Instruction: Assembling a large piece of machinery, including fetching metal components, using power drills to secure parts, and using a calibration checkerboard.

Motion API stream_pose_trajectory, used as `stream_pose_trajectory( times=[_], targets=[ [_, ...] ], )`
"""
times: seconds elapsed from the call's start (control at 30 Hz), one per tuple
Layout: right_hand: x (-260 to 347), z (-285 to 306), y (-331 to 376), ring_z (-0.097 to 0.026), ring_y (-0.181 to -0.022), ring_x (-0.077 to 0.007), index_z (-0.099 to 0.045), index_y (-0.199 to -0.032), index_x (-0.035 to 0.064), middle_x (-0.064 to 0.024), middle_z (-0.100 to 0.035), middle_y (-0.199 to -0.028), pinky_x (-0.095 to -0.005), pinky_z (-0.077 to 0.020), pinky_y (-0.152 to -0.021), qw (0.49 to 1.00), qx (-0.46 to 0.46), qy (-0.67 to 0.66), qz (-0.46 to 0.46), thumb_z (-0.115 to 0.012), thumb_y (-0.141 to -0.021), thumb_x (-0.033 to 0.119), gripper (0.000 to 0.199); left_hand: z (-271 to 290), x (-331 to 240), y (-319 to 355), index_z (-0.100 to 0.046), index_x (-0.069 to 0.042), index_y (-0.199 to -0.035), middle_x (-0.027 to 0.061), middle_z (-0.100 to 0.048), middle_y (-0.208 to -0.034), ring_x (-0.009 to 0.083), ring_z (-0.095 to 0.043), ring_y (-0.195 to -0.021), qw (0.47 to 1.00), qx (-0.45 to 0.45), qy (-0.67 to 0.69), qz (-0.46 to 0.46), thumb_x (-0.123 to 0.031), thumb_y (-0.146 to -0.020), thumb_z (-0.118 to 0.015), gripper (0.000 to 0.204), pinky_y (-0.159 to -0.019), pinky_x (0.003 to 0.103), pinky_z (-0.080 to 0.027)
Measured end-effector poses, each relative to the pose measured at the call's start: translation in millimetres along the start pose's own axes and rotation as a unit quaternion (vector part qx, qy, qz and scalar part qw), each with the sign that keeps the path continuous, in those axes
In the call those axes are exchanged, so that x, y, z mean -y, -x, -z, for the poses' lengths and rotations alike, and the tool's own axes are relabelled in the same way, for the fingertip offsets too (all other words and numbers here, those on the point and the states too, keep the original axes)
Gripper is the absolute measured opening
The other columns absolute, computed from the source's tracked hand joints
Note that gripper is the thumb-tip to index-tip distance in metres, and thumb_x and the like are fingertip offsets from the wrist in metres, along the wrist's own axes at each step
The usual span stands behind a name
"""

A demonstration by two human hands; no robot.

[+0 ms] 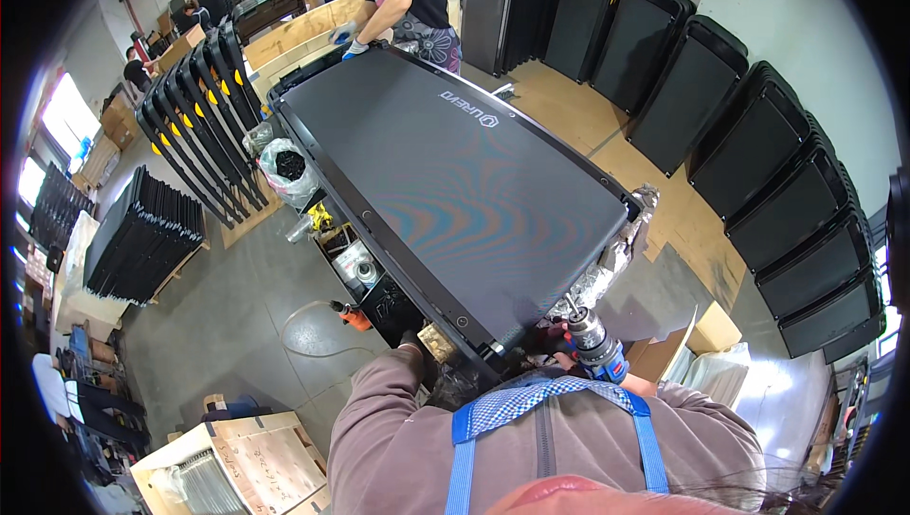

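Observation:
A treadmill base with a dark belt and black side rails lies at a slant in front of me. By its near right corner, my right hand grips a blue and silver cordless drill. The drill's bit points up and away beside the belt's near end. My left hand is low at the near left side, by a black parts bin and a light brown block. Its fingers are hidden from view. Crumpled silver foil sits along the near right end.
Across the base, a co-worker's gloved hand touches its far end. An orange air tool with a hose hangs at the left. Beyond it are a bag of black parts and stacked frames. Treadmill decks lean along the right wall.

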State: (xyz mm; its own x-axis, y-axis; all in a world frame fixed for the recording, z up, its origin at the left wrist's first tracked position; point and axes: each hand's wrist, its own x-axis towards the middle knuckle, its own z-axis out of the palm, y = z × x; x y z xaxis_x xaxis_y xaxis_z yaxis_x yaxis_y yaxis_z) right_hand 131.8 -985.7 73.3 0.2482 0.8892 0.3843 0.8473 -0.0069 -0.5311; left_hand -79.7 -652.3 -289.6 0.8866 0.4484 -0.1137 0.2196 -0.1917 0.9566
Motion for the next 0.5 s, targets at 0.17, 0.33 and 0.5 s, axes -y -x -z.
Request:
stream_pose_trajectory(
  times=[0.17, 0.33, 0.5],
  targets=[
    [-6.1, -1.9, 4.5, -0.06, -0.09, -0.0199, -0.042, -0.135, 0.01, -0.0063, -0.063, -0.111, -0.0291, -0.0498, -0.069, 0.998, 0.033, -0.046, -0.031, -0.068, -0.076, 0.006, 0.065, 10.0, -4.9, -9.8, -0.063, -0.01, -0.11, 0.0234, -0.064, -0.105, 0.0395, -0.063, -0.094, 0.999, -0.007, 0.026, 0.029, -0.02, -0.075, -0.066, 0.036, -0.081, 0.039, -0.052],
    [-4.0, 0.2, 2.7, -0.061, -0.097, -0.0276, -0.045, -0.133, 0.0076, -0.0108, -0.062, -0.112, -0.0346, -0.051, -0.079, 0.996, 0.03, -0.071, -0.052, -0.065, -0.079, 0.011, 0.058, 22.0, -0.1, -4.8, -0.063, -0.01, -0.111, 0.0237, -0.063, -0.107, 0.0395, -0.063, -0.095, 0.997, -0.019, 0.048, 0.065, -0.02, -0.075, -0.066, 0.037, -0.081, 0.039, -0.052],
    [-27.2, -16.2, 10.3, -0.061, -0.099, -0.0284, -0.049, -0.13, 0.008, -0.0113, -0.062, -0.113, -0.037, -0.05, -0.082, 0.995, 0.012, -0.099, -0.021, -0.066, -0.078, 0.012, 0.055, 27.7, 4.9, 23.4, -0.062, -0.01, -0.111, 0.024, -0.063, -0.108, 0.0395, -0.063, -0.095, 0.991, -0.044, 0.06, 0.112, -0.019, -0.075, -0.066, 0.037, -0.081, 0.039, -0.052]
  ],
)
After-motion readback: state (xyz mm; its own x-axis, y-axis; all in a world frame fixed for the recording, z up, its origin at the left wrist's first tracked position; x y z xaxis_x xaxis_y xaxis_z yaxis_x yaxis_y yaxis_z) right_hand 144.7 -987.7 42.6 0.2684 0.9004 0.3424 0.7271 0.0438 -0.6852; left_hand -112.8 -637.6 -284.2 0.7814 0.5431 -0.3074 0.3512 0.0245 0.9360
